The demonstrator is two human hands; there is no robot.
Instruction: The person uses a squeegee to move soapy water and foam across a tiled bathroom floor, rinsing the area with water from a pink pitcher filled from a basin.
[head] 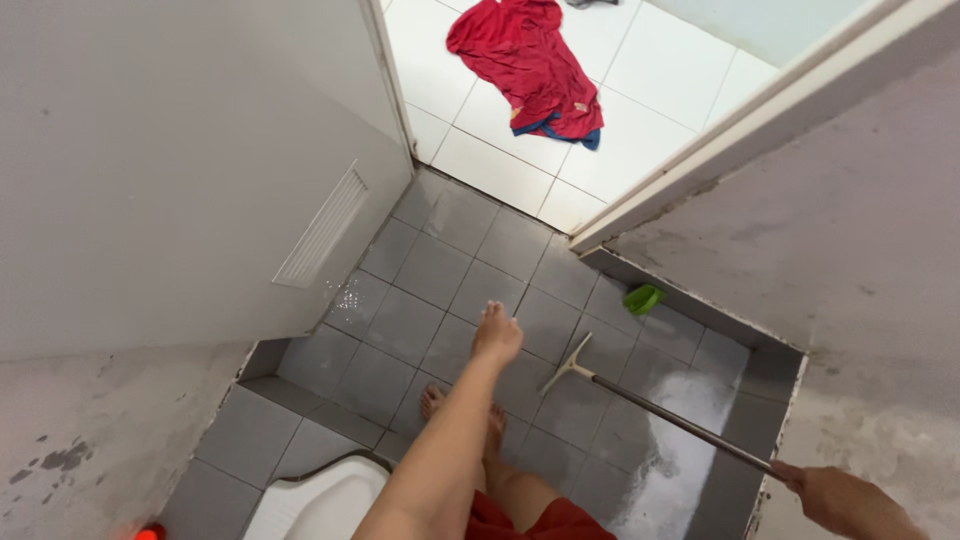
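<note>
White squat toilet (320,505) cut off by bottom edge.

Long-handled squeegee (640,400): metal pole angled, white blade apparently touching wet grey floor tiles.

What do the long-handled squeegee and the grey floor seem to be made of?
The squeegee, held in the right hand, likely has a metal pole: thin, straight, with a dull silver sheen. Its pale blade looks like plastic or rubber; I cannot tell which. The grey floor looks like matte ceramic tile, square pieces with grout lines, wet and soapy nearby.
</note>
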